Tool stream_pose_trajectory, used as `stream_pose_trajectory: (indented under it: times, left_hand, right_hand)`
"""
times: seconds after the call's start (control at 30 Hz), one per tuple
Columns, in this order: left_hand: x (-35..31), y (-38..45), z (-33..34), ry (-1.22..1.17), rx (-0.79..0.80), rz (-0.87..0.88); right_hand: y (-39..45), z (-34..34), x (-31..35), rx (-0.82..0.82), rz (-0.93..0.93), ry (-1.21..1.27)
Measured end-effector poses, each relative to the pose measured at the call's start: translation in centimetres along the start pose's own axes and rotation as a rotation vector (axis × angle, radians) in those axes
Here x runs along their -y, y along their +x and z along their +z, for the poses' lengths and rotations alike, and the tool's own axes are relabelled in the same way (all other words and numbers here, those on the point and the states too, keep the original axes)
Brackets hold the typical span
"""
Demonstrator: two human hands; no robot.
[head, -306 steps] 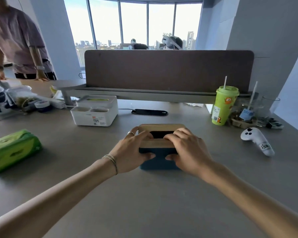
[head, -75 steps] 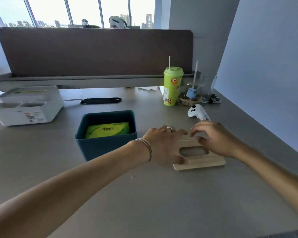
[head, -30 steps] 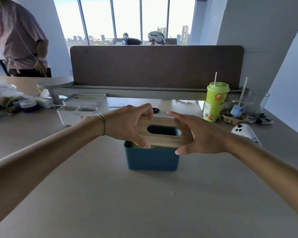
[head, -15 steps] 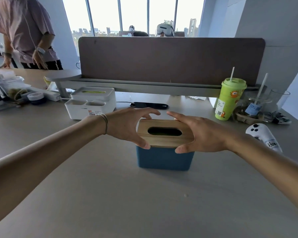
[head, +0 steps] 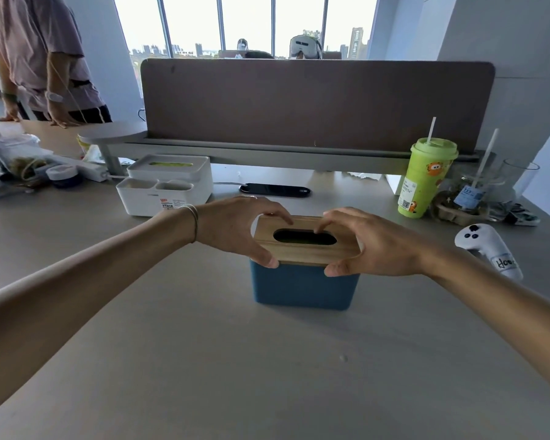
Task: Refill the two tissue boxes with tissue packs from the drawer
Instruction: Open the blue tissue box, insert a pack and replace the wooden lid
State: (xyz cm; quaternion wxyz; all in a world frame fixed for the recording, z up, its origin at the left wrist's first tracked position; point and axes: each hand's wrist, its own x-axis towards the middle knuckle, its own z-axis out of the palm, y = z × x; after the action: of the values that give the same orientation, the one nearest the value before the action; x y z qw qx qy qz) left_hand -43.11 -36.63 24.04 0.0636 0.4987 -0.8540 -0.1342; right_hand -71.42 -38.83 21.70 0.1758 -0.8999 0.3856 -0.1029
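A blue tissue box (head: 304, 289) stands mid-table with its wooden lid (head: 305, 250) seated on top. Through the lid's oval slot a green tissue pack (head: 304, 240) shows dimly. My left hand (head: 235, 227) grips the lid's left end, thumb on the front edge and fingers over the back. On the right end, my right hand (head: 369, 242) holds the lid the same way. A white tissue box (head: 169, 181) with front compartments sits at the back left, green showing through its top slot.
A green straw cup (head: 426, 179), a glass (head: 518, 182) and small clutter stand at the back right, a white controller (head: 489, 249) to the right. A black flat device (head: 275, 189) lies behind the blue box. A brown divider (head: 315, 103) closes the back. A person (head: 42, 58) stands far left.
Both hands have carried the wooden lid from the table over the blue box and lowered it; it now sits flush on the box, with fingers curled closer to the slot.
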Motion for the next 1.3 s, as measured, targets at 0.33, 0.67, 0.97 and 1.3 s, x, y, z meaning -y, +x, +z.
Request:
stream_pose_trajectory:
  times: [0.33, 0.67, 0.97, 1.3]
  left_hand:
    - [-1.1, 0.6, -0.7, 0.052, 0.125, -0.045]
    - [-1.5, 0.8, -0.9, 0.113, 0.077, -0.045]
    - [-1.9, 0.8, -0.8, 0.132, 0.076, -0.037]
    - [-2.2, 1.0, -0.7, 0.265, 0.049, -0.019]
  right_hand:
    - [0.2, -0.5, 0.3, 0.06, 0.029, -0.056]
    - [0.4, -0.7, 0.2, 0.069, 0.019, -0.119]
    - [0.5, -0.4, 0.0, 0.06, 0.015, -0.108]
    - [0.7, -0.7, 0.5, 0.051, 0.011, -0.128]
